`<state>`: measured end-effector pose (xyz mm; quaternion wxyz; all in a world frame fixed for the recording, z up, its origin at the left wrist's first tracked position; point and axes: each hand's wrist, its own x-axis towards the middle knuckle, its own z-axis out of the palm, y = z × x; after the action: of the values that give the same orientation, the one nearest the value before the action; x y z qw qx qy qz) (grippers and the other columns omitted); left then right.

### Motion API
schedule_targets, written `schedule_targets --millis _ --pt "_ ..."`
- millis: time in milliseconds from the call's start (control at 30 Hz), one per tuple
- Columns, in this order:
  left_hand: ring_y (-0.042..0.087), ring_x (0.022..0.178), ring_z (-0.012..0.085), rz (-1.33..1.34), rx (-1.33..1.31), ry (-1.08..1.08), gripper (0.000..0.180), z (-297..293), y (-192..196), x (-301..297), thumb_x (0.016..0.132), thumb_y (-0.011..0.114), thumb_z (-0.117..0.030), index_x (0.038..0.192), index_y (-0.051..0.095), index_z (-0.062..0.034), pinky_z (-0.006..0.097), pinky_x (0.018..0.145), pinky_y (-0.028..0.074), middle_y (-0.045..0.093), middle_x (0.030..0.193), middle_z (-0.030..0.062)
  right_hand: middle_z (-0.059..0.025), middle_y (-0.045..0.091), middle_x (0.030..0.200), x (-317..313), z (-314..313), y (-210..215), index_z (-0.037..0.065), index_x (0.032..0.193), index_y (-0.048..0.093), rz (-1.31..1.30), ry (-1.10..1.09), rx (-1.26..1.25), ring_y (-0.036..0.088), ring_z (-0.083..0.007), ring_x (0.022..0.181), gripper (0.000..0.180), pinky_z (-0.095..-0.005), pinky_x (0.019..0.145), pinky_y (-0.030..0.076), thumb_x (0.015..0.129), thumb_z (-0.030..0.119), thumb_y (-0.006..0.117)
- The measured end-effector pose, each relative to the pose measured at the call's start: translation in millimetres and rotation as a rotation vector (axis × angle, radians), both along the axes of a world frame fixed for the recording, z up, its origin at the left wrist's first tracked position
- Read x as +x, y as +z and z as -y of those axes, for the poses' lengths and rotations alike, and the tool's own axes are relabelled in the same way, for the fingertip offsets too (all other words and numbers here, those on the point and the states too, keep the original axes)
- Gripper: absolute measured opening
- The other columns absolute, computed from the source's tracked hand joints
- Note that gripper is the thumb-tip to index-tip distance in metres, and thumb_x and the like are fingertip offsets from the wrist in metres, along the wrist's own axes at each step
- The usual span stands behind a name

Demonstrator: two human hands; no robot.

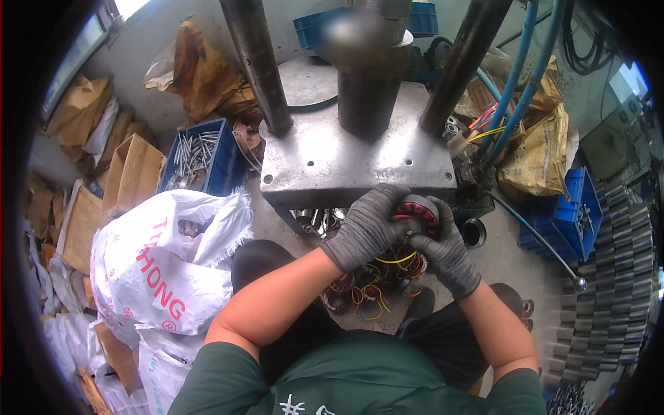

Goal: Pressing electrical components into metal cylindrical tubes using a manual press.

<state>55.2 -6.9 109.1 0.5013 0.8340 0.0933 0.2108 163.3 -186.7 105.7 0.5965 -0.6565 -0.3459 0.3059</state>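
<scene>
Ring [425, 209], red-wound, and we've got it gripped, left hand [368, 227] and right hand [446, 250] half-curled around it, wired coils [373, 289] below them, 1 steel machine [360, 164] just beyond.

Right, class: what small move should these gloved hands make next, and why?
Perhaps raise the red-wound ring slightly toward the metal plate: the left hand and right hand both hold it, near the plate's front edge, apparently not resting on it.
</scene>
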Motion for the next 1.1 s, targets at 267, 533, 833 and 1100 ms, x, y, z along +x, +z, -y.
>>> schedule_targets --millis 267,533,833,1100 --pt "0.074 0.101 0.0375 -0.067 0.214 0.193 0.044 3.6 0.3 7.3 0.081 0.085 -0.016 0.120 0.068 -0.0058 0.043 0.089 0.060 0.074 0.106 0.0202 -0.0081 0.056 0.136 -12.8 -2.8 -4.9 0.009 0.162 0.027 0.043 0.031 -0.032 0.059 -0.0184 0.120 0.089 -0.0364 0.107 0.051 0.091 0.006 0.081" --pt "0.074 0.103 0.0387 -0.214 0.224 0.191 0.050 1.7 7.8 16.3 0.073 0.087 -0.012 0.119 0.069 -0.0065 0.045 0.091 0.059 0.074 0.107 0.0206 -0.0119 0.052 0.146 -14.5 -4.0 1.4 0.007 0.163 0.027 0.003 0.118 0.086 0.054 -0.0203 0.132 0.097 -0.0371 0.113 0.048 0.087 0.011 0.087" --pt "0.074 0.101 0.0392 -0.218 0.194 0.048 0.044 -8.4 4.0 14.1 0.074 0.084 -0.010 0.115 0.070 -0.0056 0.045 0.091 0.059 0.074 0.105 0.0213 -0.0104 0.060 0.140 -15.5 -1.2 -1.2 0.006 0.160 0.036 -0.060 0.067 0.017 0.060 -0.0178 0.125 0.094 -0.0354 0.110 0.051 0.084 0.016 0.090" --pt "0.073 0.096 0.0425 -0.193 0.304 0.164 0.038 -3.3 2.5 22.4 0.075 0.084 -0.013 0.110 0.070 -0.0044 0.046 0.088 0.059 0.074 0.098 0.0219 -0.0082 0.055 0.146 -20.2 -8.7 2.5 0.008 0.162 0.035 0.060 0.049 -0.021 0.056 -0.0177 0.130 0.089 -0.0357 0.113 0.050 0.087 0.006 0.085"
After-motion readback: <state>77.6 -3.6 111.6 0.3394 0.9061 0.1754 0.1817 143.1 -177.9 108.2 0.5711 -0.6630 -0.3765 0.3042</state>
